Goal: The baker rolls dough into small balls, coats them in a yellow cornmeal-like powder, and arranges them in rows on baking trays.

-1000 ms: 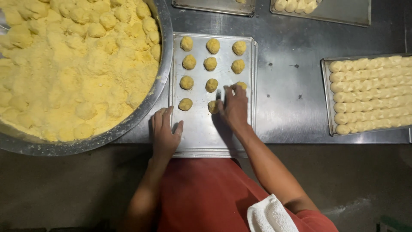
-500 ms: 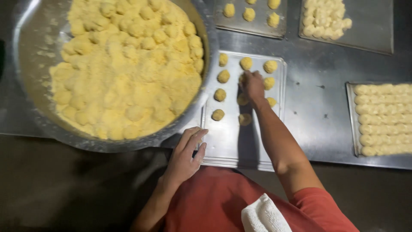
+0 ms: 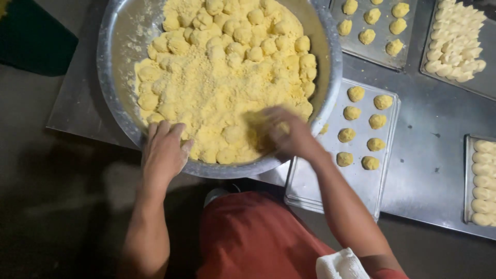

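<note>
left hand (image 3: 163, 150): flat, fingers spread on bowl (image 3: 111, 77) near rim | right hand (image 3: 281, 135): blurred, curled into dough balls (image 3: 227, 67) in bowl, grip unclear | baking tray (image 3: 330, 191) just right of bowl, nearer right hand, desk (image 3: 429, 165) front edge

A large metal bowl (image 3: 116, 62) sits on a steel table (image 3: 429, 129), heaped with yellow crumbly dough (image 3: 222, 77) and many dough lumps. The left hand (image 3: 163, 150) lies flat over the bowl's near rim, fingers spread. The right hand (image 3: 281, 134), blurred, digs into the dough near that rim. Just right of the bowl lies a baking tray (image 3: 361, 186) carrying eight dough balls (image 3: 355, 93) in two columns. Farther right and far stand more trays (image 3: 478, 85) with pale shaped pieces. A white cloth (image 3: 341, 266) rests at the person's red-clad lap.
</note>
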